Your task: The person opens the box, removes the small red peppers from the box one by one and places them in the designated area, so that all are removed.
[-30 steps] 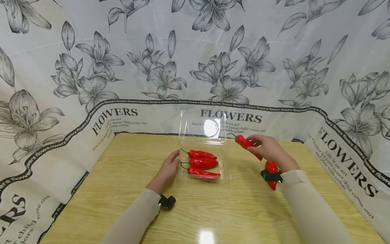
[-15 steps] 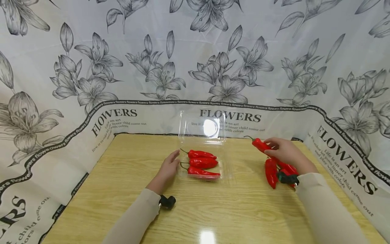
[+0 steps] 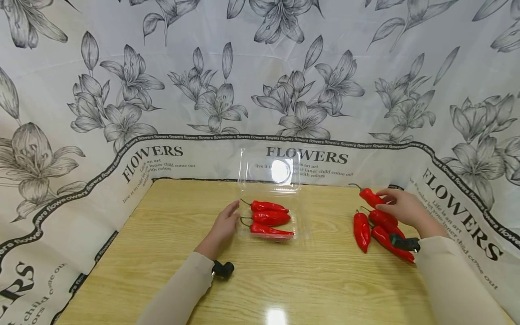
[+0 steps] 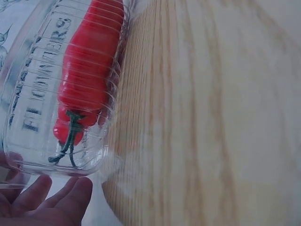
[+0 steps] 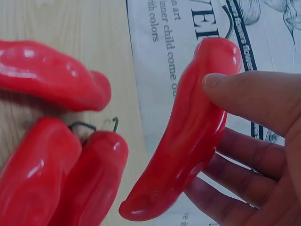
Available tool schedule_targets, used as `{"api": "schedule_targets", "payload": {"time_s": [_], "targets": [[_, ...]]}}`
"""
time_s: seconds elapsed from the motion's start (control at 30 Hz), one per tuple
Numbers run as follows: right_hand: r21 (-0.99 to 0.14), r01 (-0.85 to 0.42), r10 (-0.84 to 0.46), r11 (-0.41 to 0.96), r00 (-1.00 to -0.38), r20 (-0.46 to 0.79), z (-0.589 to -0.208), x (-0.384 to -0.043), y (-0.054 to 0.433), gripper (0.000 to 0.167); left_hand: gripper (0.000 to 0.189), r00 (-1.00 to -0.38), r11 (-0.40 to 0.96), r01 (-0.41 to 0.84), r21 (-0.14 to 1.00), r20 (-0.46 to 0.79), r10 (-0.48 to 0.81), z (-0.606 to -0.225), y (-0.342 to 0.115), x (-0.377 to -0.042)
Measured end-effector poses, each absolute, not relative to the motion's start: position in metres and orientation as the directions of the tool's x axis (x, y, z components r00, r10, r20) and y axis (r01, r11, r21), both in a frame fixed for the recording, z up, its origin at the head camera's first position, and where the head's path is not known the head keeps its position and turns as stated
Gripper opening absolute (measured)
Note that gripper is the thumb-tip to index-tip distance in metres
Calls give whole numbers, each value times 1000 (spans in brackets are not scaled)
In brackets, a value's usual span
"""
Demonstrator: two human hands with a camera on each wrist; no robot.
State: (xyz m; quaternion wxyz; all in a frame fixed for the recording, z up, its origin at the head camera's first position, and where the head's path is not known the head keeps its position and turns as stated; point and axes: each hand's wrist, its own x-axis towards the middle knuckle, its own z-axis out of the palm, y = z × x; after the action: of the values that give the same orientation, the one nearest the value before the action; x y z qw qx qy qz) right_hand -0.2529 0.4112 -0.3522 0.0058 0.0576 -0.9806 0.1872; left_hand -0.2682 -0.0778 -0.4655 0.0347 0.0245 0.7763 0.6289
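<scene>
My right hand (image 3: 406,211) pinches a red pepper (image 3: 370,197) between thumb and fingers. It holds the pepper above three loose red peppers on the table, one (image 3: 361,231) lying apart at the left of them. In the right wrist view the thumb (image 5: 249,96) presses the held pepper (image 5: 188,134) near its stem end. My left hand (image 3: 222,225) rests at the left side of a clear plastic container (image 3: 301,221), its fingers straight at the container's edge. Inside lie three red peppers (image 3: 271,218) in parallel, stems to the left.
The container's hinged lid (image 3: 260,164) stands raised at the back. A white curtain (image 3: 211,104) printed with flowers and lettering surrounds the back and sides of the wooden table (image 3: 243,280).
My right hand has moved right with the pepper, from beside the container to above the loose peppers. My left hand and the container have stayed in place.
</scene>
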Motion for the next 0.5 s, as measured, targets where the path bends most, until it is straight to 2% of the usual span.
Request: {"api": "schedule_targets", "payload": {"time_s": [0.5], "targets": [[-356,5,-11,934,-999,-44,-363,-243,451,64,49,-997,230,24,973,6,76,-465,-76,-267]]}}
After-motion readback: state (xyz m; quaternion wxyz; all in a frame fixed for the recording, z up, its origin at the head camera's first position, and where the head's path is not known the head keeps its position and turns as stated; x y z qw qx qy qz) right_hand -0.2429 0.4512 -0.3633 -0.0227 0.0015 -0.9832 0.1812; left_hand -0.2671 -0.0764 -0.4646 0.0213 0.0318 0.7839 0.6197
